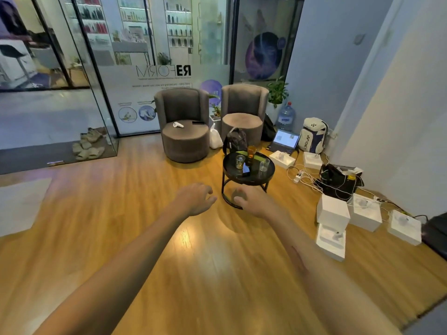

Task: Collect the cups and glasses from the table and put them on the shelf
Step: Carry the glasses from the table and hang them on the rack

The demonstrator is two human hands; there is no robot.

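Bare wooden floor (pixel 145 238) lies open up to the round black table (pixel 229 174). Two armchairs (pixel 185 124) close its far side; white boxes (pixel 333 211) and tangled cables (pixel 312 180) crowd its right, possibly reaching the table's legs.

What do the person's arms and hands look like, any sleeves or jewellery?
Both forearms are bare, with no sleeve in view. The left hand and the right hand wear no gloves, and no watch or bracelet shows at either wrist. A long reddish mark runs along the right forearm.
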